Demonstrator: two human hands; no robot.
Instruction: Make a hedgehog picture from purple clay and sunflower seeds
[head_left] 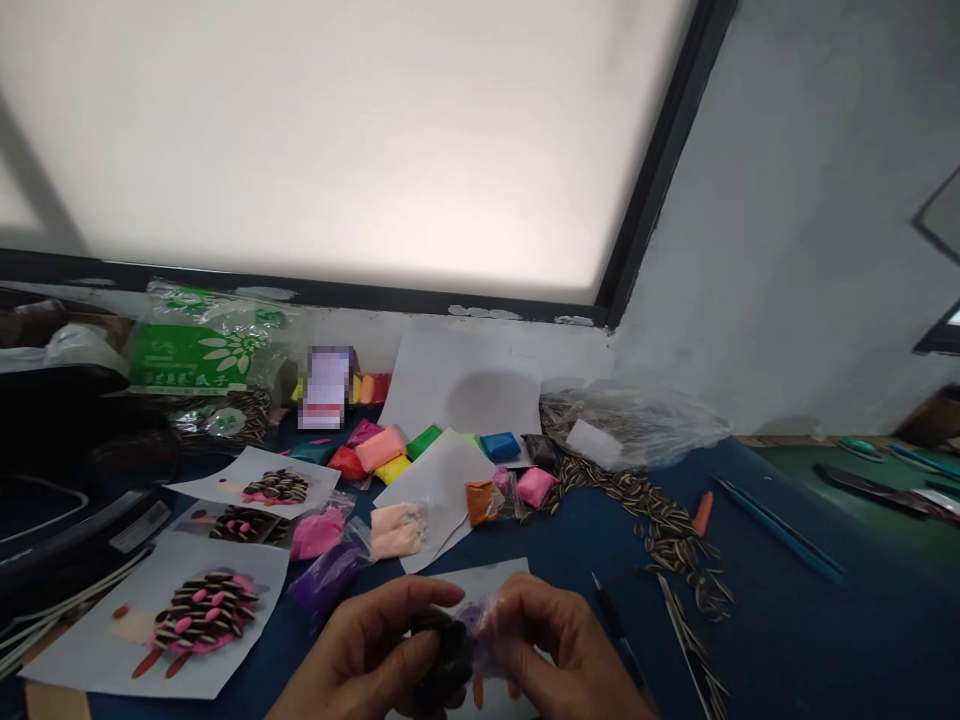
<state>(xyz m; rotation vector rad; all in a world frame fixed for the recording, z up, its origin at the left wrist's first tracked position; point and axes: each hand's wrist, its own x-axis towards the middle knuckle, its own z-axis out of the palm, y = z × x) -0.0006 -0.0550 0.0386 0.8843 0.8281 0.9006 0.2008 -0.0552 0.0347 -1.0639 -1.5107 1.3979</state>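
1. Wrapper [489, 632], clear with a purple tint, is between the hands, pinched by the right hand's [553, 635] thumb and fingers.
2. Dark lump [444, 665] sits in the left hand's [367, 640] grasp, just beside the wrapper; light, even finger pressure would likely spare its shape.
3. Paper sheet [501, 574] lies beneath both hands.
4. Pen [615, 615] lies just right of the right hand; keeping elbow room there seems wise.
5. Sunflower seeds [652, 520] spread beyond it.

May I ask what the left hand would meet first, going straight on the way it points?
The left hand points rightward, so probably the clear plastic wrapper in the right hand, though depth there is hard to judge.
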